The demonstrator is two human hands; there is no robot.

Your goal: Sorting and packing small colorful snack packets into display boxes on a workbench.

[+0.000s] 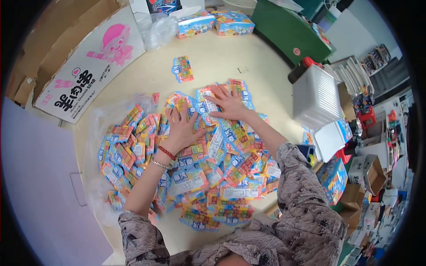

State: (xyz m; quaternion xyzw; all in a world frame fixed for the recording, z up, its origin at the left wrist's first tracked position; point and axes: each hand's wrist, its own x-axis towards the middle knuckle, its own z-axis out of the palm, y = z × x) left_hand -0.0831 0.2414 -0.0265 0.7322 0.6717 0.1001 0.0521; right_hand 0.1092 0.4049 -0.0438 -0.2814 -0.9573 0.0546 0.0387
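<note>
A broad heap of small candy packets (191, 184), blue, orange and yellow, lies spread over the table in front of me. My left hand (181, 131) rests on the upper middle of the heap with its fingers spread; a red braided band and a silver bracelet circle that wrist. Farther off and to the right, my right hand (230, 105) lies flat over packets at the heap's far edge, fingers apart. Neither hand grips anything that I can see. One single packet (182, 69) lies apart, beyond the heap. Clear plastic film (93, 177) lies along the heap's left side.
At the far left stands an open cardboard carton (106, 66) with a pink cartoon figure. Two colourful boxes (195, 24) sit at the back edge, near a green container (288, 33). On the right are a ribbed translucent bin (316, 95) and a dark red-topped jar (299, 71).
</note>
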